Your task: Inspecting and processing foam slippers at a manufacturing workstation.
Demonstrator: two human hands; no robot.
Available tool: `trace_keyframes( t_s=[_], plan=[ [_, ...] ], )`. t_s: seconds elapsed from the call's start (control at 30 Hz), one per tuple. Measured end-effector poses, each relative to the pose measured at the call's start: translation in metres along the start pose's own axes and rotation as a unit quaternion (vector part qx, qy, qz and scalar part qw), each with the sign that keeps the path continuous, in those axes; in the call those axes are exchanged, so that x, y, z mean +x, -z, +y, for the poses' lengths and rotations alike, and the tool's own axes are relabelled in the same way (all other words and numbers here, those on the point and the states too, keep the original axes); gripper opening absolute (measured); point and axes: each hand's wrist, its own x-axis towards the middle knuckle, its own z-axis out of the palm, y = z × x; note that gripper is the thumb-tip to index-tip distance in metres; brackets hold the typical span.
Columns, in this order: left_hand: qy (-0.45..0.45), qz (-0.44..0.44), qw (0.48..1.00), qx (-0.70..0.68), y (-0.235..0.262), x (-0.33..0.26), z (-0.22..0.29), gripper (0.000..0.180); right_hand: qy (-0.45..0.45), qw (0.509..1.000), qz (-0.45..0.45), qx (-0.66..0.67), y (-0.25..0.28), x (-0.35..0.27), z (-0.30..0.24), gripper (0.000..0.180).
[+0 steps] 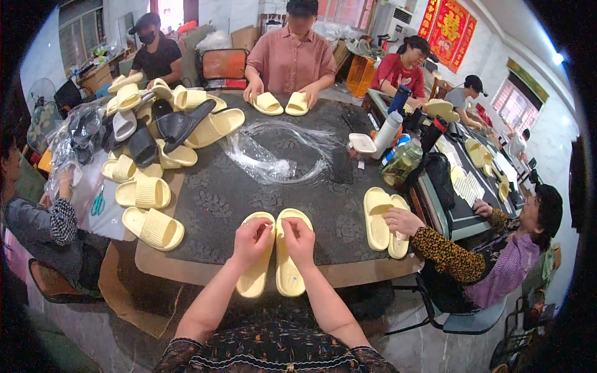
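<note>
Two pale yellow slide slippers lie side by side at the table's near edge, their heel ends sticking out over it toward me. My left hand (pixel 250 241) is closed on the left slipper (pixel 254 283) at its front part. In the same way my right hand (pixel 297 241) grips the right slipper (pixel 290 281). Both hands cover the straps, so the fingertips are partly hidden. To my left, a yellow slipper (pixel 155 230) with a ribbed strap rests near the table edge.
A heap of yellow, black and grey slippers (pixel 186 121) covers the table's left side, near teal scissors (pixel 97 204). Clear plastic strands (pixel 267 165) lie mid-table. Bottles (pixel 401 163) stand at right. A co-worker's hand touches another yellow pair (pixel 375 217); a person opposite handles slippers (pixel 267 104).
</note>
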Motion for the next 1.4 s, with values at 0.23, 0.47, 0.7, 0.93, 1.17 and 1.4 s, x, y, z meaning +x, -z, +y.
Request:
trace_keyframes(
  t_s=[0.23,0.47,0.7,0.93,1.17,1.4],
  plan=[
    [-0.02,-0.005,0.999,0.035,0.002,0.004,-0.001,0.006,0.121,0.981,-0.042,-0.142,0.003,0.001,-0.004,0.007],
    [-0.027,-0.002,0.999,0.035,0.002,0.005,0.0,0.008,0.087,0.986,0.05,-0.131,0.001,0.001,-0.003,0.006],
    [-0.007,-0.008,1.0,0.01,0.0,0.007,0.001,0.008,0.069,0.993,0.063,-0.07,0.0,0.003,-0.012,0.005],
    [-0.043,-0.015,0.998,0.039,0.004,0.001,-0.006,0.007,0.153,0.974,0.024,-0.164,-0.003,-0.001,0.002,0.007],
    [-0.04,-0.029,0.998,0.029,-0.001,0.008,0.007,0.007,0.215,0.95,-0.007,-0.227,0.011,-0.001,-0.005,0.006],
    [-0.072,-0.016,0.995,0.061,-0.002,0.002,-0.008,0.006,0.209,0.954,-0.004,-0.214,0.004,0.002,0.003,0.007]
  ],
)
